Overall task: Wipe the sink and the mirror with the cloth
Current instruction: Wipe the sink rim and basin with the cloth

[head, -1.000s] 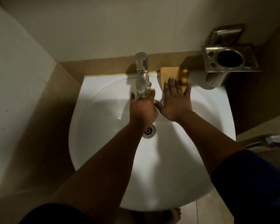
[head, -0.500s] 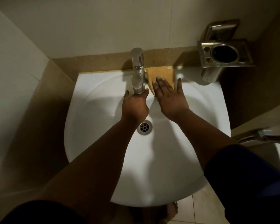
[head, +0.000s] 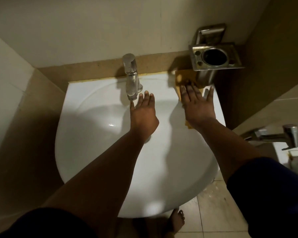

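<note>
Over the white sink (head: 96, 152), head view: right hand (head: 198, 107) flat and spread, palm down, pressing the yellow cloth (head: 182, 78) onto the sink's back right rim. Cloth pokes out past the fingertips toward the steel cup holder (head: 215, 57) on the wall and shows again at the wrist. Left hand (head: 144, 114) open, fingers loosely spread, holding nothing, hovering over the basin with fingertips just beside the spout of the chrome faucet (head: 132, 78); contact unclear. Dark sleeves on both arms. Bare foot (head: 176, 220) on the floor tiles below the sink. Mirror not in view.
</note>
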